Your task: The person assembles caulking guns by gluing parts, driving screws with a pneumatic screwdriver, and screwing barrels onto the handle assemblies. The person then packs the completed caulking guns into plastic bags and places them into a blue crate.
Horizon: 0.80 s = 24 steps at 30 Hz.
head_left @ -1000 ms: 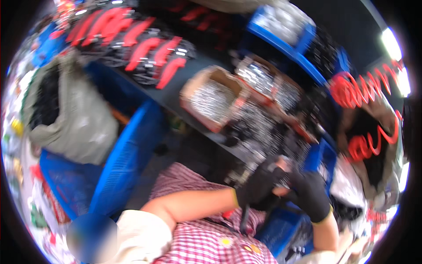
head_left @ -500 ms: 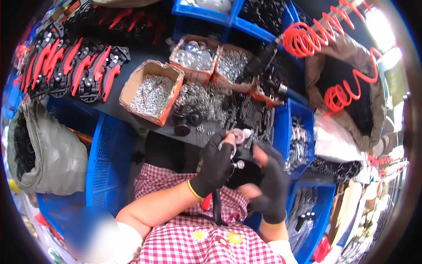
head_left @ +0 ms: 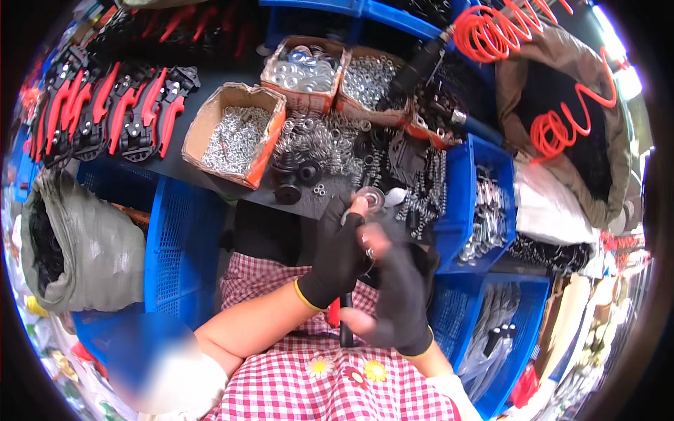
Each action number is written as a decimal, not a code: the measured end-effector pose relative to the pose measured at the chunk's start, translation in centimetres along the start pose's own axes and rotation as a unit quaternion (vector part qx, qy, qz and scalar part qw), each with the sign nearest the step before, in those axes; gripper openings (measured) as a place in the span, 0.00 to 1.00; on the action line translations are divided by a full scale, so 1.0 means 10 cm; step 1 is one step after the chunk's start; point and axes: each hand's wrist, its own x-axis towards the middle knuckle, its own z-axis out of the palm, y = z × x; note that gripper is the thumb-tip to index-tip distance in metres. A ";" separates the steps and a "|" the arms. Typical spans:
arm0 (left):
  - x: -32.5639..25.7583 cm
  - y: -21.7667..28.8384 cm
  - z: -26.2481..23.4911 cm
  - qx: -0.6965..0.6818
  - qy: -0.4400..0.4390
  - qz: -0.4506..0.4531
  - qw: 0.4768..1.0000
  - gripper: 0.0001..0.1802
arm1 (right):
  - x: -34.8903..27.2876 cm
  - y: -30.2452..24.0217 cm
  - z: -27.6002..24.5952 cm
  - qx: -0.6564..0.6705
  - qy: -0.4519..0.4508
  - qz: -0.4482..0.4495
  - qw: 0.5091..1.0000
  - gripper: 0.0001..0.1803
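My left hand (head_left: 330,263), in a black fingerless glove, is closed around a hand tool with a red and a black handle (head_left: 334,312). Most of the tool is hidden by my hands and its head cannot be made out. Close beside it, my right hand (head_left: 400,291), gloved alike, is smeared by motion. Its thumb and forefinger stand apart near the tool, and whether anything is in them cannot be told. Just beyond my left fingertips is a small round clear dish (head_left: 374,197), with a white piece (head_left: 396,196) next to it.
Cartons of small metal parts (head_left: 235,140), washers (head_left: 303,74) and nuts (head_left: 368,77) stand on the dark bench. Springs (head_left: 430,186) lie loose. A blue bin (head_left: 449,235) stands right. Red-handled tools (head_left: 116,105) lie left. A power driver (head_left: 418,67) and red coiled hose (head_left: 484,35) hang beyond.
My right hand has moved left and closer to my left hand and the tool. The left hand keeps its grip and has shifted little. The whole view has tilted slightly.
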 end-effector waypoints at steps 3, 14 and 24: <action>-0.03 0.05 0.07 -0.138 -0.004 -0.105 0.985 0.13 | -0.14 0.23 -0.30 0.263 -0.069 -0.018 0.962 0.26; -0.01 0.00 0.03 0.167 0.013 0.158 0.973 0.15 | -0.08 0.06 -0.10 -0.016 -0.053 0.055 0.997 0.18; 0.06 0.06 0.08 -0.055 0.011 -0.048 0.997 0.18 | 0.04 -0.02 0.05 -0.033 0.015 0.037 0.999 0.26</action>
